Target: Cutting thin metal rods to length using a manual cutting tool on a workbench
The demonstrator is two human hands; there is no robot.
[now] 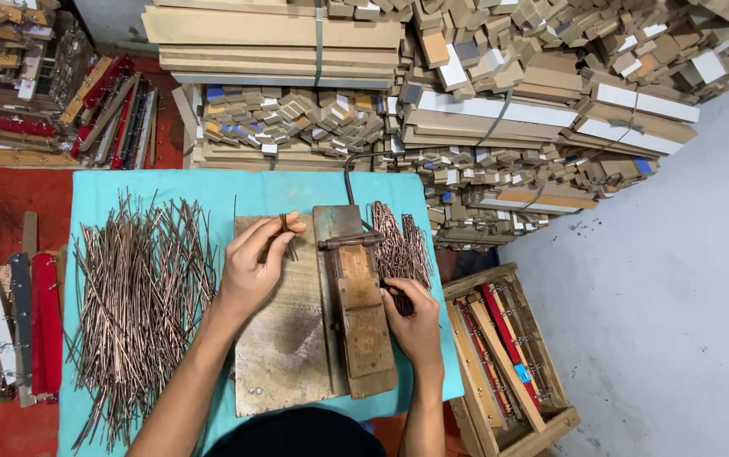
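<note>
Copper rods (pixel 285 227) pinched in the left hand (pixel 254 262); right hand (pixel 413 326) seemingly grips bent wires (pixel 402 245).

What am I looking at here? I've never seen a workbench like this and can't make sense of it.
The one picture comes from a camera on the person's head, looking down at their own bare hands. On a turquoise cloth lies a wooden board with a wooden lever jig. The left hand pinches a bent wire piece in its fingers. The right hand touches a heap of bent wires. A pile of straight metal rods lies left; stacked wood strips stand behind.
</note>
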